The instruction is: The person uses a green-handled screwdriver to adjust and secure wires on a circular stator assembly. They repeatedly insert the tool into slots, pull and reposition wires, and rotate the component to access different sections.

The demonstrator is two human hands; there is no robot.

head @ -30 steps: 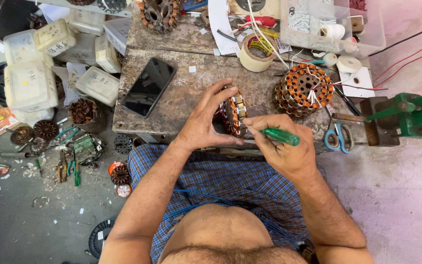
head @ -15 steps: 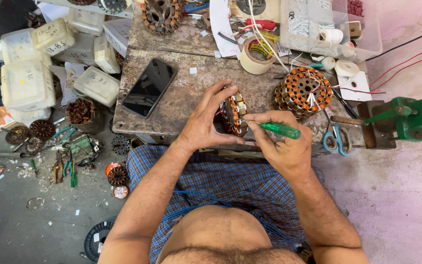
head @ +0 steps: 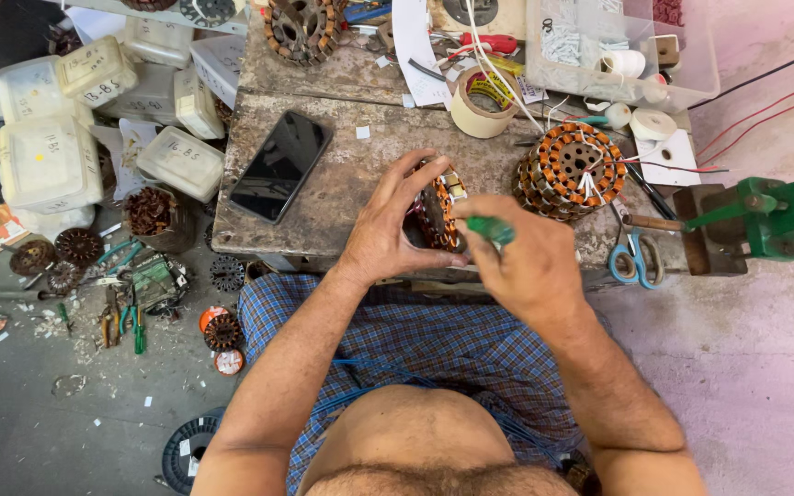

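Observation:
My left hand [head: 395, 226] grips a small round motor stator with copper windings [head: 440, 211], holding it on edge at the front of a worn stone work slab [head: 360, 165]. My right hand [head: 524, 260] is closed around a green-handled tool [head: 491, 229], its tip against the stator's near side. The tool's working end is hidden behind my fingers and the stator.
A black phone [head: 280, 166] lies left on the slab. A second wound stator [head: 572, 169], a roll of tape [head: 482, 104], blue-handled scissors [head: 634, 257] and a green vise [head: 765, 216] sit to the right. White plastic boxes [head: 52, 156] and loose parts crowd the floor at left.
My right hand has shifted left and closer over the stator, covering more of the green tool. My left hand keeps its grip; the view has tilted slightly.

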